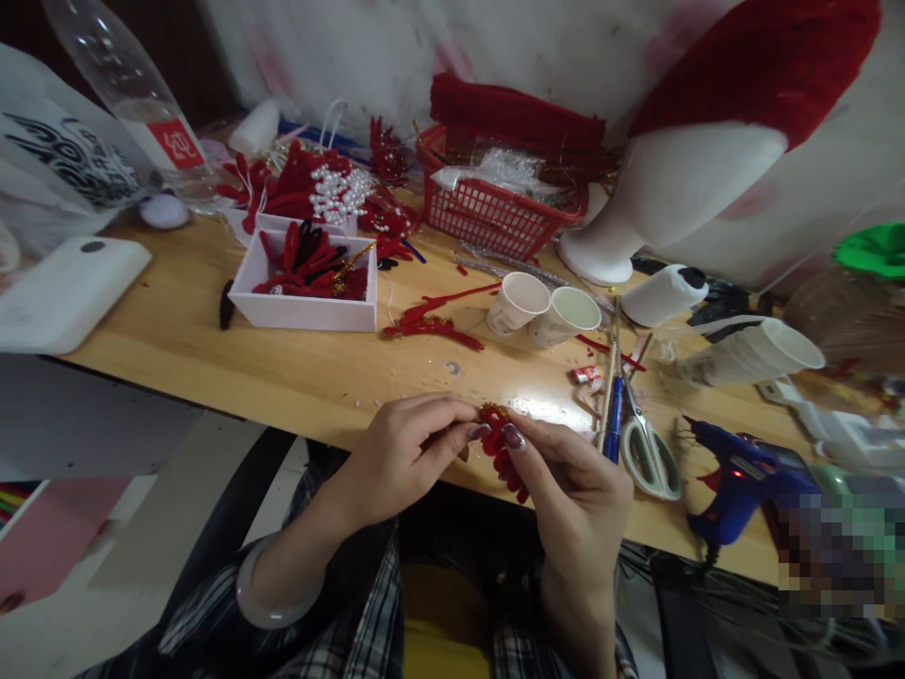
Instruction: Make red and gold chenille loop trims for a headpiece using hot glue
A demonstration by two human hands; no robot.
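Between my two hands, over the table's front edge, is a small red fuzzy ornament [499,445] with a gold trim at its top. The fingertips of my left hand [414,457] pinch its upper left side. My right hand [576,490] grips its right side, thumb in front, and the lower red loops hang below. Just beyond the hands lie red fuzzy stems [438,325] with gold bits. To the right are white-handled scissors [650,457], a blue pen [614,420] and a blue glue gun [739,481] with a lit red light.
A white box [307,309] holds red and black fuzzy pieces. Behind it are white pearl beads [340,193] and a red basket [487,219]. Two paper cups [521,300] stand mid-table. A white foam head [679,179] wears a red covering. A plastic bottle [141,104] stands at left.
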